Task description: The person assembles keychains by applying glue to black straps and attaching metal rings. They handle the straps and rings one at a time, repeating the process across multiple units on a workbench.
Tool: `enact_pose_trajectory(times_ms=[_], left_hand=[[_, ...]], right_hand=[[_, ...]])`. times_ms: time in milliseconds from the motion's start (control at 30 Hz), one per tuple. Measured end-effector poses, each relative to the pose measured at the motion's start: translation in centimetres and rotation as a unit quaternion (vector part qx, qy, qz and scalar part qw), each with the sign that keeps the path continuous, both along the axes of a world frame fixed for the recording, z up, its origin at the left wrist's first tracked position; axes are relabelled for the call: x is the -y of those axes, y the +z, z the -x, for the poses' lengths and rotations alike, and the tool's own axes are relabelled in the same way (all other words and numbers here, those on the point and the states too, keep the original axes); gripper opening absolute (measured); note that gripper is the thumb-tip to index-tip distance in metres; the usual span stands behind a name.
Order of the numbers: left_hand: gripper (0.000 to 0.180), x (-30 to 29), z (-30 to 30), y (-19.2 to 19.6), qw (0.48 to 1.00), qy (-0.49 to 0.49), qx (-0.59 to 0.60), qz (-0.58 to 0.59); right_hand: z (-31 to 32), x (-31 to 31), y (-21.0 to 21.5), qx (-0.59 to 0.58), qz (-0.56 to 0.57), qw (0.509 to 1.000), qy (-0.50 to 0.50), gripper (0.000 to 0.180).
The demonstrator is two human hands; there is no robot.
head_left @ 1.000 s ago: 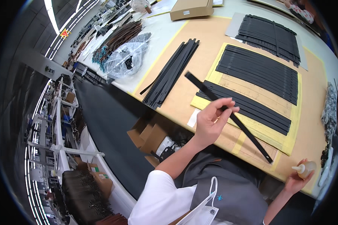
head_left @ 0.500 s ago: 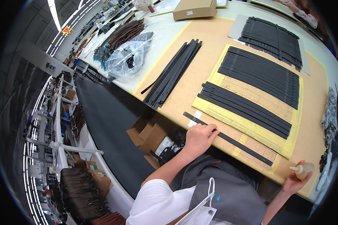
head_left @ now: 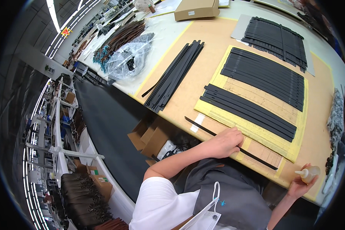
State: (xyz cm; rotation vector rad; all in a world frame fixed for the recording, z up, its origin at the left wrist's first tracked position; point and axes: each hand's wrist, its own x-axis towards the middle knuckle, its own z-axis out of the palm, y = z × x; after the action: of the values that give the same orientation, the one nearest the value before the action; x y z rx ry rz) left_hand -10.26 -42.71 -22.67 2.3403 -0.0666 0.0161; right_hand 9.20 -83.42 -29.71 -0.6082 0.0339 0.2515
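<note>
In front of the board (head_left: 249,130), the left hand (head_left: 226,142) apparently pinches a strip (head_left: 257,158); off its near-right corner, the right hand (head_left: 303,187) holds a bottle (head_left: 309,174). Two rows (head_left: 264,78) lie on it; the bundle (head_left: 175,76) left of it isn't laid out.

A: Locate the single strip (head_left: 258,158).
B: Along the near edge of the table (head_left: 163,40), under the left hand (head_left: 224,142), before the board (head_left: 260,97).
A: Behind, on the board?
B: Near row (head_left: 253,113) and far row (head_left: 262,74) of strips; strip stack (head_left: 274,40) farther back.
A: Left and right?
B: Left: strip bundle (head_left: 176,74), then bag (head_left: 130,61). Right: bottle (head_left: 312,175), in the right hand (head_left: 302,188).
</note>
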Motion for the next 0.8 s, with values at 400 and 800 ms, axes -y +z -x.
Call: enact_pose_trajectory(times_ms=[400,800], left_hand=[[0.024,-0.3,-1.8,0.4,0.998,-0.041,-0.032,0.044],[0.021,1.8,-3.1,-0.4,0.998,0.013,-0.051,0.028]], right_hand=[[0.3,2.0,-1.3,0.018,-0.061,0.998,0.004,0.050],[1.9,-2.6,3.8,-0.069,-0.020,0.996,-0.050,0.056]])
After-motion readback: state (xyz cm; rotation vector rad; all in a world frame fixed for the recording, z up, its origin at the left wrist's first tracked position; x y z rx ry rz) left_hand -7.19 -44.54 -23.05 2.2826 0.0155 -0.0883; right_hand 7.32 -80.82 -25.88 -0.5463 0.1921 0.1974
